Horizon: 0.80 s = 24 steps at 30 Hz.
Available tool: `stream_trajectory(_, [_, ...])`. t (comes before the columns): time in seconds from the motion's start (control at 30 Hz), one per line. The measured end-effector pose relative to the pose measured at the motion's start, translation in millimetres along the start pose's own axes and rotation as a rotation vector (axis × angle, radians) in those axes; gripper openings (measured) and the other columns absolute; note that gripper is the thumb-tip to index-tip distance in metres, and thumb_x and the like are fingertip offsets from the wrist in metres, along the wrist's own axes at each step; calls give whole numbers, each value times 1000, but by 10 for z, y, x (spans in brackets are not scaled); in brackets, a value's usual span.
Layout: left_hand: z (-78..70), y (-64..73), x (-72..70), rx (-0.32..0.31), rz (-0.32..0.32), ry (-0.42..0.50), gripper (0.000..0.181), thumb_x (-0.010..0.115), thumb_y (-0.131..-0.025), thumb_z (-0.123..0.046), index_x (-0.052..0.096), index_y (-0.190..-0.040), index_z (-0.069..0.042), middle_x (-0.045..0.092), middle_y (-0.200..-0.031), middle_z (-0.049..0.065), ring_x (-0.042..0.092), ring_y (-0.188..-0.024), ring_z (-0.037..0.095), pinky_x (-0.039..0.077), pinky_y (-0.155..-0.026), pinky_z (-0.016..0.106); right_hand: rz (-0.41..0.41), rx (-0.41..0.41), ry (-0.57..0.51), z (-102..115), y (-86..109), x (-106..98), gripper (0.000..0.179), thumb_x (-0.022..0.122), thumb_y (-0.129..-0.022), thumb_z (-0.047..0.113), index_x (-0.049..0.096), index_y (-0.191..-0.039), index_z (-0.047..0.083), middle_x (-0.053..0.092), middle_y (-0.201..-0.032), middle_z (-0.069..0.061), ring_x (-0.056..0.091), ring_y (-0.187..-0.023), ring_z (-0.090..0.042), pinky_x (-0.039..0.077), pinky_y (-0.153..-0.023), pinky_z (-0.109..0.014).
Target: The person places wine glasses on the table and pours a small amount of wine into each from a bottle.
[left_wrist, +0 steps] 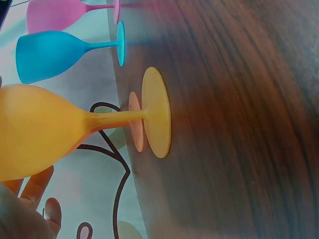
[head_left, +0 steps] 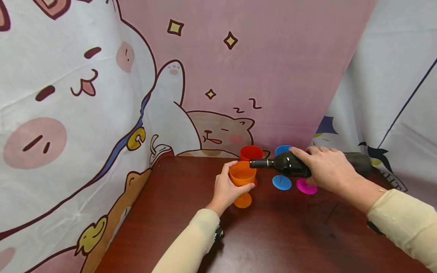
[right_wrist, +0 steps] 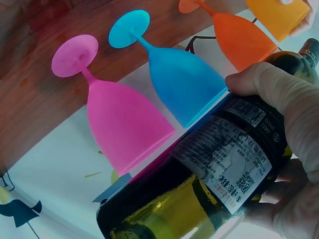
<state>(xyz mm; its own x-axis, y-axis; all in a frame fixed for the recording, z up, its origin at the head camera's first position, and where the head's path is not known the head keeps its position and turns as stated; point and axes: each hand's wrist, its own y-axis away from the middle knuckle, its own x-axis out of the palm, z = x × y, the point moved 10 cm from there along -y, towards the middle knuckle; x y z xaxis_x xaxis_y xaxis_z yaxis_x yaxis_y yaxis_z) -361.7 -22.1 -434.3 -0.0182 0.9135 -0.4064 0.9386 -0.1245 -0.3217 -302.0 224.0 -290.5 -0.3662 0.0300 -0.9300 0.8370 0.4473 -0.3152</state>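
Observation:
My left hand (head_left: 225, 189) holds an orange plastic wine glass (head_left: 243, 178) by its bowl, fingers and thumb around it. The glass is upright, its foot (left_wrist: 157, 112) low at the dark tabletop in the left wrist view. My right hand (head_left: 327, 167) grips a dark green wine bottle (head_left: 288, 165) around its body. The bottle lies nearly level, its neck pointing left with the mouth at the orange glass's rim. A printed label (right_wrist: 224, 159) shows on the bottle in the right wrist view. No liquid shows at the mouth.
Behind the orange glass stands a red wine glass (head_left: 252, 151). A blue wine glass (head_left: 282, 183) and a pink one (head_left: 306, 186) stand to the right, partly hidden by the bottle and hand. A cartoon-printed cloth (head_left: 273, 68) hangs behind the brown table (head_left: 273, 235).

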Motion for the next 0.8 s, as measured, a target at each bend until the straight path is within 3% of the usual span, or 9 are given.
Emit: stream_trajectory(0.8, [10, 2, -6, -22, -5, 4, 86, 95, -79, -43, 47, -150, -34, 70, -138, -7, 68, -125, 15, 61, -106, 39, 77, -5, 62, -28, -35, 127, 104, 104, -62, 34, 52, -152, 18, 71, -112, -24, 70, -99, -48, 58, -78, -65])
